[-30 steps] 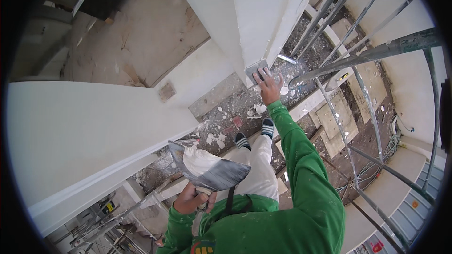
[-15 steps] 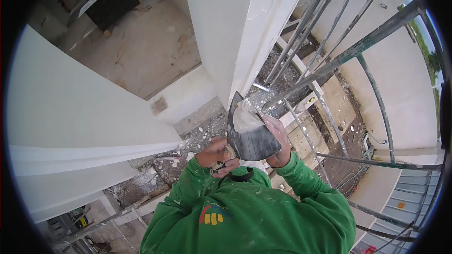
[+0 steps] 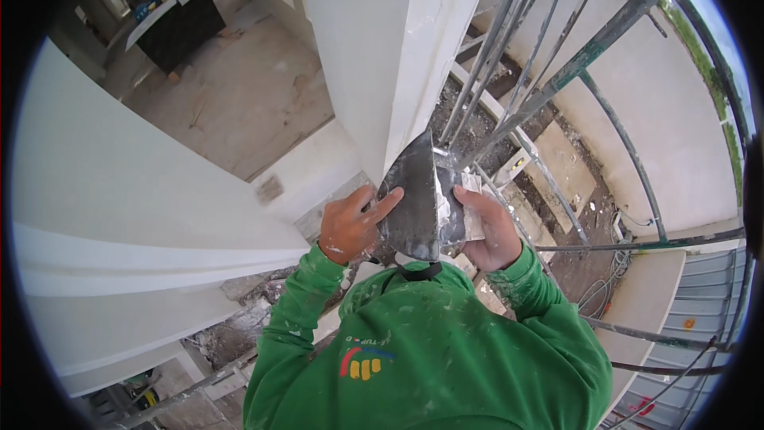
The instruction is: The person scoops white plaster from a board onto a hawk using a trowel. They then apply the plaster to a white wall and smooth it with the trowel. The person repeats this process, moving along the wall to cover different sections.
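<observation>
My left hand (image 3: 348, 224) grips a dark, flexible putty knife (image 3: 412, 205), index finger stretched along its broad curved blade. Its handle is hidden behind the blade and hand. In my right hand (image 3: 491, 229) is a second dark putty blade (image 3: 451, 219) with a pale strip along its outer side, the thumb lying on that strip. The two blades meet edge to edge in front of my chest. White putty (image 3: 442, 195) shows along the line where they meet.
A metal scaffold rail (image 3: 589, 60) with upright bars rises on my right. A white wall corner (image 3: 398, 56) stands straight ahead. A pale wall (image 3: 159, 183) curves along my left. Far below lie planks, rubble and a coiled hose (image 3: 609, 279). A dark box-like table (image 3: 179, 28) stands inside the room.
The left putty knife has turned from lying broad and level to a steep slant. The putty heap on it has mostly gone from sight. My right hand has come out from behind, showing its blade.
</observation>
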`<control>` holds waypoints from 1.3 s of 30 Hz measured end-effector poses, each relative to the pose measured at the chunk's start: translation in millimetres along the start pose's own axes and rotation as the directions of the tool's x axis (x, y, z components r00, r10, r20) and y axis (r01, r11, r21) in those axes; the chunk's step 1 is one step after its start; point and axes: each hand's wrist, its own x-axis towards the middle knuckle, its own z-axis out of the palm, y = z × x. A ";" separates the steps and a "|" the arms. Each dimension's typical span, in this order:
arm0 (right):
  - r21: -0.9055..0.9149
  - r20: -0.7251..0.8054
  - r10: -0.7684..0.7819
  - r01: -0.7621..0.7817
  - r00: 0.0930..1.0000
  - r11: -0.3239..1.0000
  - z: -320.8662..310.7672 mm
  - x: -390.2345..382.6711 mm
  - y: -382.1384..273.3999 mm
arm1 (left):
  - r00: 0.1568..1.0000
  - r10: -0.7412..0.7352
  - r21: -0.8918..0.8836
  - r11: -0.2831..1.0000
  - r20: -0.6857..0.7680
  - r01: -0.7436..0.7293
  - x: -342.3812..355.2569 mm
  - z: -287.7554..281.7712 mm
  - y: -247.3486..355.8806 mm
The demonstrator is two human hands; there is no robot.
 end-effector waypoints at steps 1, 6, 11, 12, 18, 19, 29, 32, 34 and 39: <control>-0.045 -0.011 -0.032 0.032 0.999 0.998 7.1 -8.5 -5.1 | 0.999 0.021 0.027 0.999 -0.024 -0.021 -9.6 2.3 -8.2; -0.106 0.075 -0.378 0.385 0.923 0.917 24.5 -30.4 -27.8 | 0.878 -0.407 -0.645 0.606 0.252 0.466 -87.9 29.1 -21.0; -0.043 0.348 -0.848 0.910 0.400 0.411 5.6 0.6 20.8 | 0.803 -0.238 -0.672 -0.696 0.547 0.252 -59.3 -4.7 55.6; -0.092 0.427 -0.837 0.937 0.343 0.337 6.0 2.6 26.8 | 0.800 -0.161 -0.573 -0.778 0.577 0.257 -55.9 -4.2 62.2; -0.513 0.856 -0.199 0.831 0.477 -0.215 -27.9 20.3 -5.2 | 0.801 0.082 -0.538 -0.700 0.593 0.470 -91.4 -12.9 25.1; -0.575 0.815 -0.108 0.773 0.569 -0.269 -38.2 20.9 -15.2 | 0.804 0.061 -0.578 -0.662 0.592 0.477 -91.7 -18.7 22.7; -0.160 -0.116 0.162 -0.179 0.980 0.971 -79.3 89.0 -0.7 | 0.639 0.273 -0.632 -0.125 0.719 0.765 -5.5 17.3 23.0; -0.727 -0.005 -0.075 0.049 0.997 0.685 -116.0 87.9 7.0 | 0.630 0.265 -0.642 -0.049 0.730 0.765 -4.8 15.9 8.9; -0.792 0.041 -0.170 0.136 0.985 0.595 -101.2 76.7 -1.5 | 0.689 0.161 -0.690 -0.054 0.707 0.721 -2.5 -4.8 4.9; -0.245 -0.272 -0.078 0.009 0.959 0.969 -213.6 157.3 7.5 | 0.727 -0.270 -0.773 -0.141 0.631 0.619 -35.3 -24.9 3.2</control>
